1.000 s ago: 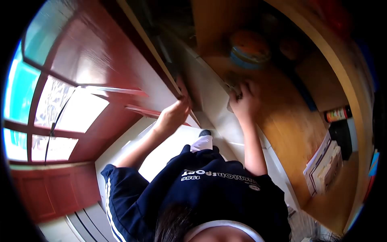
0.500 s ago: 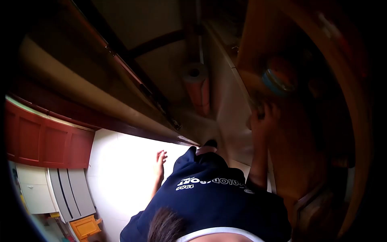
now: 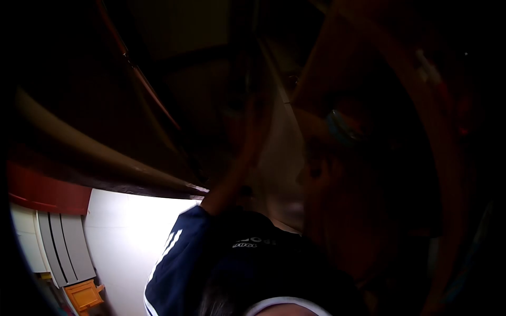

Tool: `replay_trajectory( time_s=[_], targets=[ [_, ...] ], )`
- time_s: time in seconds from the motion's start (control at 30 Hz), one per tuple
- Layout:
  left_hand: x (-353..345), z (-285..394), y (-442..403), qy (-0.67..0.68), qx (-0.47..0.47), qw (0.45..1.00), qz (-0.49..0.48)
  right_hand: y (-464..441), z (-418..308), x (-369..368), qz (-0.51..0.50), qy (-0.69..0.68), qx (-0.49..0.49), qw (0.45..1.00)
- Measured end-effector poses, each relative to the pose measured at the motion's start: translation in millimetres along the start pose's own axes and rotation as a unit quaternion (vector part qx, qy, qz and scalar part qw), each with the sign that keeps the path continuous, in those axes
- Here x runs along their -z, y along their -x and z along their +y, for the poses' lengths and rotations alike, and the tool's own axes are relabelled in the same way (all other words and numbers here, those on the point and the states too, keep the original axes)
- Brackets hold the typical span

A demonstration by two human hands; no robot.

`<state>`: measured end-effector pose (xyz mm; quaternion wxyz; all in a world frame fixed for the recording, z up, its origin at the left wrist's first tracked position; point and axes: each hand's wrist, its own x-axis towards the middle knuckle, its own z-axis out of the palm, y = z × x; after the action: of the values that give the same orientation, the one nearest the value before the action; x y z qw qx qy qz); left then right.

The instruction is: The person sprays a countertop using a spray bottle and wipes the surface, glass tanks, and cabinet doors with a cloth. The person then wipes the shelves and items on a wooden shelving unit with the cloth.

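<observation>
The view is very dark. My left hand (image 3: 252, 124) is raised in the middle, where the roll stood in the earlier view; its fingers fade into shadow, so its grip cannot be made out. My right hand (image 3: 322, 171) is a dim shape at the edge of the wooden shelf (image 3: 311, 124), just below a round container with a blue rim (image 3: 341, 126). Whether anything lies between its fingers is hidden by the dark. Left of my left forearm is the long edge of a door (image 3: 113, 157).
Bright white floor (image 3: 124, 231) shows at the lower left. Beside it are a red panelled cabinet (image 3: 50, 192), a grey striped unit (image 3: 66, 247) and an orange plastic item (image 3: 83, 296). A pale surface (image 3: 284, 158) runs between my hands.
My left hand has gone from the door's edge, down beside my body, then up into the dark middle. The door has swung across the window light, darkening the view. My right hand stays by the shelf.
</observation>
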<state>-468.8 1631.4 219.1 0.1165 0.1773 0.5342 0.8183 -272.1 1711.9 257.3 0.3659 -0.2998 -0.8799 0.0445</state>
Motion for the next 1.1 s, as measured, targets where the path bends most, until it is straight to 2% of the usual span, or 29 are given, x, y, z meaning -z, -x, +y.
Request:
replay_trajectory(
  time_s=[0.07, 0.13, 0.17, 0.23, 0.27, 0.33, 0.37, 0.4, 0.47, 0.6, 0.67, 0.73, 0.77, 0.83, 0.93, 1.0, 1.1],
  targets=[
    [-29, 27, -71, -0.137, -0.127, 0.981, 0.061, -2, -5, 1, 0.018, 0.011, 0.003, 1.0],
    [-36, 8, -126, -0.189, -0.049, 0.977, 0.08, -7, -11, 7, -0.008, -0.006, -0.034, 0.999],
    [-38, -5, -146, -0.186, -0.049, 0.978, 0.079, -8, -9, 5, -0.007, -0.003, -0.034, 0.999],
    [-41, -24, -171, -0.121, 0.071, 0.989, -0.048, -8, -5, 0, 0.012, -0.047, -0.006, 0.999],
    [-44, -20, -170, -0.12, 0.071, 0.989, -0.049, -8, -4, -1, 0.013, -0.046, -0.006, 0.999],
    [-49, -8, -160, -0.08, 0.109, 0.981, -0.138, -10, -6, -1, 0.005, -0.048, -0.013, 0.999],
    [-58, -2, -154, -0.013, 0.149, 0.983, -0.102, -10, -7, -2, 0.007, -0.047, -0.015, 0.999],
    [-60, 6, -148, -0.014, 0.151, 0.983, -0.104, -10, -7, -3, 0.01, -0.054, -0.014, 0.998],
    [-63, 13, -140, 0.068, 0.178, 0.979, -0.068, -9, -8, -1, 0.013, -0.057, -0.017, 0.998],
    [-62, 2, -139, 0.13, 0.187, 0.971, -0.066, -12, -13, 6, 0.033, -0.069, -0.02, 0.997],
    [-66, -1, -136, 0.168, 0.13, 0.977, -0.006, -14, -15, 8, 0.037, -0.073, -0.032, 0.996],
    [-61, -10, -135, 0.219, 0.087, 0.972, -0.016, -16, -12, 14, 0.018, -0.056, -0.034, 0.998],
    [-62, -14, -137, 0.235, 0.078, 0.969, 0.017, -17, -9, 17, 0.024, -0.046, -0.051, 0.997],
    [-59, -13, -135, 0.238, 0.076, 0.968, 0.024, -18, -8, 23, -0.028, -0.052, -0.051, 0.997],
    [-58, -13, -132, 0.253, 0.093, 0.962, 0.035, -7, 11, 45, -0.049, -0.013, -0.103, 0.993],
    [-57, -17, -135, 0.278, 0.069, 0.958, 0.007, 5, 27, 65, -0.035, 0.009, -0.175, 0.984],
    [-52, -20, -139, 0.29, 0.096, 0.952, 0.032, 30, 65, 93, 0.014, 0.007, -0.291, 0.957]
  ],
)
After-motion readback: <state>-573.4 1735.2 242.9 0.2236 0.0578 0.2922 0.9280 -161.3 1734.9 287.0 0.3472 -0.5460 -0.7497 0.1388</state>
